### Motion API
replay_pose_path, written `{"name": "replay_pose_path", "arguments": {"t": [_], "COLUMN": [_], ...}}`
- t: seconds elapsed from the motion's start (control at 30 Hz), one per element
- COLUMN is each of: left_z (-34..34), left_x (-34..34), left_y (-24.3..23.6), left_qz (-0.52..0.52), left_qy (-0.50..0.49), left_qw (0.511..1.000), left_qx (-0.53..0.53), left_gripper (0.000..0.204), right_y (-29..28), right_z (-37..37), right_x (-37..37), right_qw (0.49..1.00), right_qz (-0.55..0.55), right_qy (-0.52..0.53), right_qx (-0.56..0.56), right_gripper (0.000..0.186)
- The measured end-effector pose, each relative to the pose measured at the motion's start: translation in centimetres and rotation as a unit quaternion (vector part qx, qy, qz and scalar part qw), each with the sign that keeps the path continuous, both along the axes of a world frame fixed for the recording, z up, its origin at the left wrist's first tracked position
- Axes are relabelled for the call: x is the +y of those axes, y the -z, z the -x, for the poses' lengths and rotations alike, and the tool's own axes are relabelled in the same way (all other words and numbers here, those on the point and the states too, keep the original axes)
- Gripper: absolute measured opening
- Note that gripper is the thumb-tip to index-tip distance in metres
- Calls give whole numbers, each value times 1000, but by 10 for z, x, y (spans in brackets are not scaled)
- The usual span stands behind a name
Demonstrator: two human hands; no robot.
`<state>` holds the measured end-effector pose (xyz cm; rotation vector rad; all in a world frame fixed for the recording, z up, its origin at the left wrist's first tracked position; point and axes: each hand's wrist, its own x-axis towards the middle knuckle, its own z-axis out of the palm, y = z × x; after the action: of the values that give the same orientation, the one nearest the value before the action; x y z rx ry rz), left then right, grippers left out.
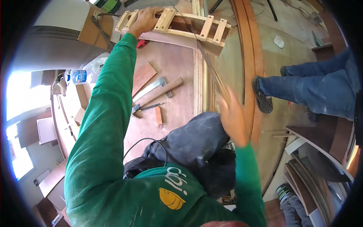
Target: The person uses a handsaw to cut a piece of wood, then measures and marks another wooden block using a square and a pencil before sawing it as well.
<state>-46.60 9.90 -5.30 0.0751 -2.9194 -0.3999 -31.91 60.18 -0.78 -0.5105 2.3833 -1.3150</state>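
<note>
My left hand (146, 20) grips the upper part of a long plywood piece (181, 28) with short wooden slats screwed across it. A thin saw blade (206, 58) crosses this piece between the slats and runs down toward me. My right hand (233, 117), slightly blurred, is closed on the saw's pale wooden handle. Below the plywood piece lie a hammer (159, 92), a steel square (148, 88), a pencil (149, 107), a small orange block (158, 115) and a loose board (143, 75). A red tool (142, 43) sits partly under the piece.
At the right, another person's jeans-clad legs and dark clogs (263, 96) are close by. Long orange boards (251, 56) run beside my right arm. A water bottle (79, 76) is at the left. Stacked panels (304, 181) and a cardboard piece (89, 32) stand around.
</note>
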Motion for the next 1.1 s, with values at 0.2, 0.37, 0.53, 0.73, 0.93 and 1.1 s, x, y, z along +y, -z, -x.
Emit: {"name": "replay_pose_path", "arguments": {"t": [0.2, 0.37, 0.53, 0.73, 0.93, 1.1], "left_z": [-6, 7, 0, -14, -6, -14], "left_x": [3, 9, 7, 7, 21, 25], "left_y": [11, -6, -5, -1, -23, -31], "left_qz": [14, -4, 20, 26, 22, 11], "left_qy": [-11, -2, -3, -7, -9, -28], "left_qw": [1000, 1000, 1000, 999, 999, 999], "left_qx": [6, -2, 6, 34, -31, -41], "left_gripper": [50, 50, 50, 50, 48, 49], "right_y": [-31, 11, 13, -33, -7, 1], "right_z": [-58, 57, 28, -56, 53, 16], "right_x": [75, -69, -27, 75, -66, -15], "right_qw": [999, 998, 997, 1000, 999, 999], "right_qz": [-28, 46, 13, -27, 30, 10], "right_qy": [-9, -11, -9, -13, -6, -4], "right_qx": [-15, 50, 77, 1, 13, 30], "right_gripper": [49, 52, 51, 47, 47, 49]}}
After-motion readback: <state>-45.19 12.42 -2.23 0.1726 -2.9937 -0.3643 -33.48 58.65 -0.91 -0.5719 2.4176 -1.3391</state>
